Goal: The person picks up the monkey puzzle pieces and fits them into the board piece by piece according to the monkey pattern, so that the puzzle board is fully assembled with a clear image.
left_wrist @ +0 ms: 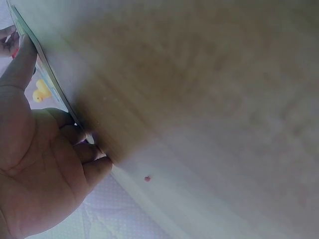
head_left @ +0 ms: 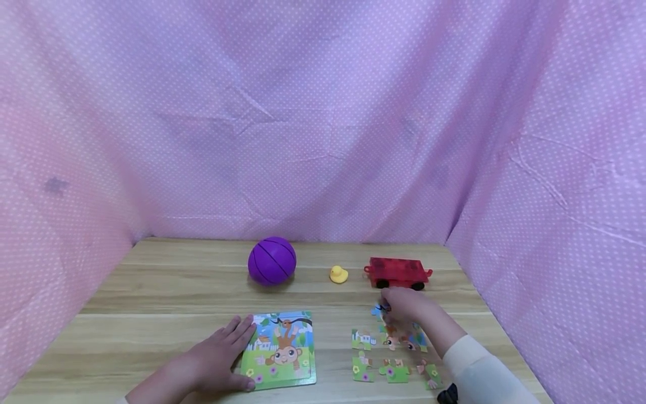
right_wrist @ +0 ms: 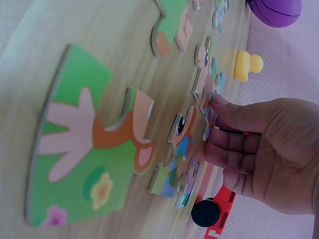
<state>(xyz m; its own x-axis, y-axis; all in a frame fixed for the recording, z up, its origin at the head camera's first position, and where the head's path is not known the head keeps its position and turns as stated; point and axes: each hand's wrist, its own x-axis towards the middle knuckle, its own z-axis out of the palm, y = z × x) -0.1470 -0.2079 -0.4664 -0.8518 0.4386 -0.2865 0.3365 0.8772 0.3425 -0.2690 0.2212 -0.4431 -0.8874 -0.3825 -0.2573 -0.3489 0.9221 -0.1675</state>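
Note:
My left hand (head_left: 222,356) rests along the left edge of a square monkey picture puzzle board (head_left: 280,379), its thumb by the lower corner and fingers extended by the upper left side. In the left wrist view, this hand (left_wrist: 47,159) lies low beside the board's thin edge. My right hand (head_left: 406,306) reaches over loose puzzle pieces (head_left: 396,375) on the right. Its thumb and fingertips pinch a brown and blue puzzle piece (right_wrist: 207,117) in the right wrist view. A large green corner piece (right_wrist: 75,149) showing a monkey's hand lies nearest that camera.
A purple ball (head_left: 272,261), a small yellow rubber duck (head_left: 338,274) and a red toy wagon (head_left: 398,272) with black wheels stand along the back of the wooden table (head_left: 192,292). Pink dotted cloth (head_left: 323,140) hangs behind and at both sides. A black object (head_left: 447,394) shows beside the right sleeve.

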